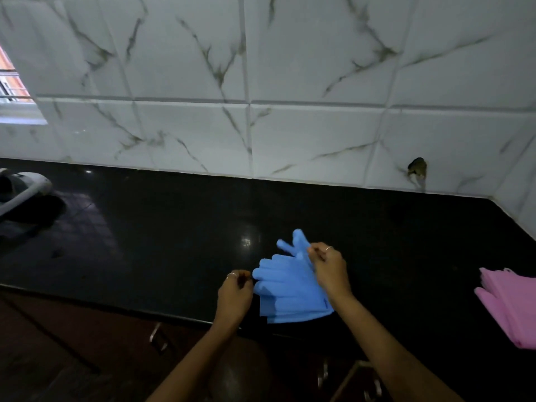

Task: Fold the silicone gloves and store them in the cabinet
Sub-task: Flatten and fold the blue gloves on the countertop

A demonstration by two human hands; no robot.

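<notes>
1. Blue silicone gloves (287,288) lie as a stacked pair on the black table (145,227) near its front edge, cuffs toward the person, fingers fanned up and to the left.
2. The right hand (329,268) is closed in a pinch on the upper glove's edge near its fingers; the left hand (235,294) is curled just beside the fingertips at the left. Whether it actually grips them I cannot tell.
3. The material looks soft, floppy and light. It will likely spring back out of a fold and cling to itself, so I would take hold at the cuff and the fingertip ends and press the crease flat.
4. A pink pair of gloves (510,309) lies well apart at the right, cut off by the frame edge, so its state is unclear.
5. The scene is dim. Metal handles (158,338) below the table's edge suggest cabinet fronts, but no open cabinet shows. A white object (23,190) at far left is cut off and too dark to identify.
</notes>
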